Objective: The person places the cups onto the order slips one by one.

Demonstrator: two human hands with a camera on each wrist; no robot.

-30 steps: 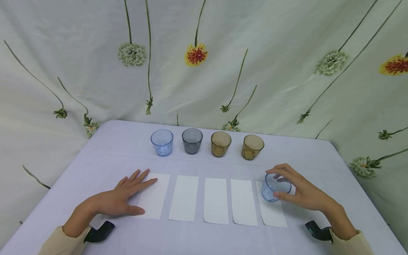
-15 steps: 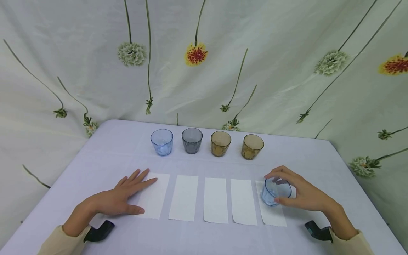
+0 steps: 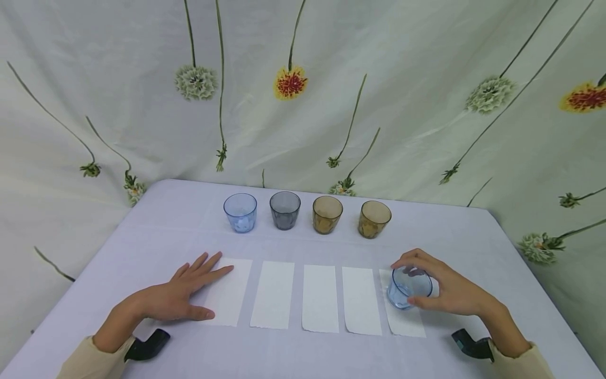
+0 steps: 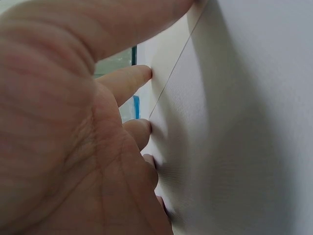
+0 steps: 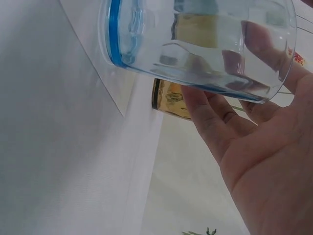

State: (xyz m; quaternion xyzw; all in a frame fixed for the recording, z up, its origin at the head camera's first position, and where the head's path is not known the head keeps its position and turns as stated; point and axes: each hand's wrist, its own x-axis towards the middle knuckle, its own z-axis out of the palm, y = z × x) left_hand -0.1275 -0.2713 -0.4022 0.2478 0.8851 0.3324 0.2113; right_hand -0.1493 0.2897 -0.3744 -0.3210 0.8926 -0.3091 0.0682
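My right hand (image 3: 450, 287) holds a light blue glass (image 3: 402, 297) by its sides near the rim, thumb on the near side and fingers on the far side. The glass stands upright over the rightmost white paper strip (image 3: 409, 323); in the right wrist view its blue-tinted base (image 5: 115, 34) is at or very near the paper. With fingers spread, my left hand (image 3: 175, 295) rests on the tablecloth and the leftmost paper strip (image 3: 232, 295). In the left wrist view its fingertips (image 4: 142, 73) touch the surface and the palm is raised.
A back row holds a blue glass (image 3: 240, 213), a grey glass (image 3: 285, 210) and two amber glasses, one left (image 3: 326, 216) and one right (image 3: 374, 220). Several paper strips, one in the middle (image 3: 320, 297), lie in a row on the white tablecloth (image 3: 284, 352). A flower-print curtain (image 3: 416, 79) hangs behind.
The right hand has lowered the blue glass slightly toward the near side on the rightmost paper strip, and the glass is more upright. The left hand has stayed in place.
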